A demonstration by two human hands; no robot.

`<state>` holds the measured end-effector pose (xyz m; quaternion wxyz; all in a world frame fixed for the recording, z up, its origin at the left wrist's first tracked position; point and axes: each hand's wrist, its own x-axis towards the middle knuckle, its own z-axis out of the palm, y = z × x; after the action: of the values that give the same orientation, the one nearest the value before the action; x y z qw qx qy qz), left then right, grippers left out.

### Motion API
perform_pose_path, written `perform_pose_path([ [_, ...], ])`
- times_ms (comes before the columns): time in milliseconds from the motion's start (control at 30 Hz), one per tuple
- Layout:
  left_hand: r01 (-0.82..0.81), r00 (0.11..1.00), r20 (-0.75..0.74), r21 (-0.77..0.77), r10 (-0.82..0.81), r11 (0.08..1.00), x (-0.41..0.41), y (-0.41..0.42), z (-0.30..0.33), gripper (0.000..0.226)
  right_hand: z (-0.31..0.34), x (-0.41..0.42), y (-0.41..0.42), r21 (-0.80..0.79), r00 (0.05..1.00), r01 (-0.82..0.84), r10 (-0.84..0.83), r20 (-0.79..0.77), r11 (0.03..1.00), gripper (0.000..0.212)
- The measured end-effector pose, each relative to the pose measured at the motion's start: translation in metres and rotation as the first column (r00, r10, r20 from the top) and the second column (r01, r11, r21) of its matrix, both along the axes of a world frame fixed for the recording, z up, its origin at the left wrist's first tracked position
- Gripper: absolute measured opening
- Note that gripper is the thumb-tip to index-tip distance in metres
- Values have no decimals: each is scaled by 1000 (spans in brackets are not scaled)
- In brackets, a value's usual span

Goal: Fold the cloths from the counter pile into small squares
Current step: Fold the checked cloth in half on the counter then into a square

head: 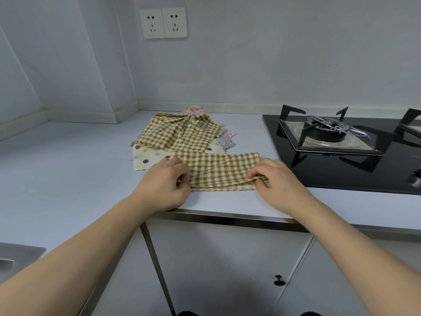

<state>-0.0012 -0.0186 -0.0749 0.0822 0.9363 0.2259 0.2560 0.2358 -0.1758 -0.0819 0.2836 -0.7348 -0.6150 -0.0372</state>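
Checked cloth (222,172) lies half-folded on surface (68,160), just in front of pile (180,133). My left hand (167,183) & right hand (271,179) each pinch an end; I keep edges lined up w/ even tension, then crease.

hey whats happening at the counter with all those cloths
A person is folding a green checked cloth on the counter. The left hand pinches its left end and the right hand pinches its right end; it lies as a long folded strip, not yet a square. Behind it sits the pile of unfolded cloths, beside the gas hob.
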Motion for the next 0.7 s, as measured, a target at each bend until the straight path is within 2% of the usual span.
perform_pose_path([
  [100, 57, 997, -46, 5, -56, 998, -3, -2, 4, 26, 1, -1, -1, -2, 1000, 0, 0, 13, 1000, 22],
  [167, 76, 995, -67, 17, -74, 997, -3, -2, 2, 27, 1, -3, -1, -40, 999, -13, 14, 32, 999, 20],
  [300, 95, 994, -61, 67, -91, 993, -5, 3, 0, 17, 4, -4, -1, -97, 999, -9, 14, 46, 995, 38],
  [433, 86, 993, -93, 137, -74, 987, -6, 6, 1, 22, 4, -4, -2, -72, 999, -15, 18, 39, 997, 39],
  [567, -21, 999, 32, 15, 20, 1000, -4, 1, 4, 14, 4, -4, -1, -82, 999, -32, 33, 10, 996, 36],
  [700, -61, 996, 69, -56, 65, 997, -2, -2, 7, 9, 4, -3, -1, -37, 1000, -19, 19, 19, 999, 19],
])
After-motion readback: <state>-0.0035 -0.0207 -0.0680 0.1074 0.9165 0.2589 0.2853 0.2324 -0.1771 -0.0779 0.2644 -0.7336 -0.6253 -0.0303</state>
